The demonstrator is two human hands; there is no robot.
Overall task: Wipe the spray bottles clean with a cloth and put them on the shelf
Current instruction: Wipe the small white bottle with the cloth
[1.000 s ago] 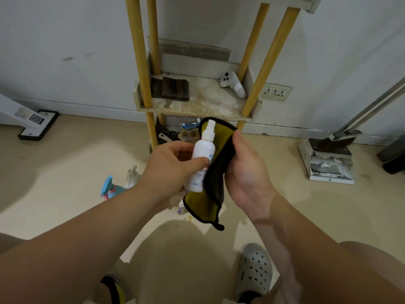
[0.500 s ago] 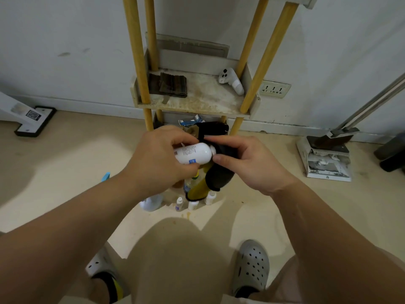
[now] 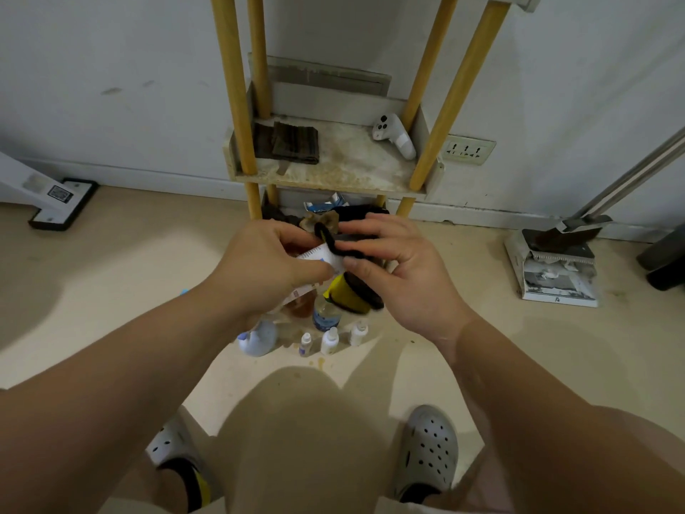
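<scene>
My left hand (image 3: 265, 265) grips a small white spray bottle (image 3: 319, 254), which lies tilted across my palm and is mostly hidden by my fingers. Around the bottle's upper end, my right hand (image 3: 398, 268) holds a yellow cloth with black edging (image 3: 350, 291). A fold of the cloth hangs below my right hand. Both hands are in front of the wooden shelf (image 3: 333, 172), at about the height of its lower tier.
Several small bottles (image 3: 330, 339) and a bluish-white bottle (image 3: 259, 337) stand on the floor below my hands. The shelf tier holds a dark folded cloth (image 3: 293, 142) and a white controller (image 3: 394, 137). A dustpan set (image 3: 556, 268) stands at the right, a white device (image 3: 55, 198) at the left.
The bottle went from upright to lying sideways in my left hand. My right hand closed the cloth over its top end and both hands shifted slightly lower in view.
</scene>
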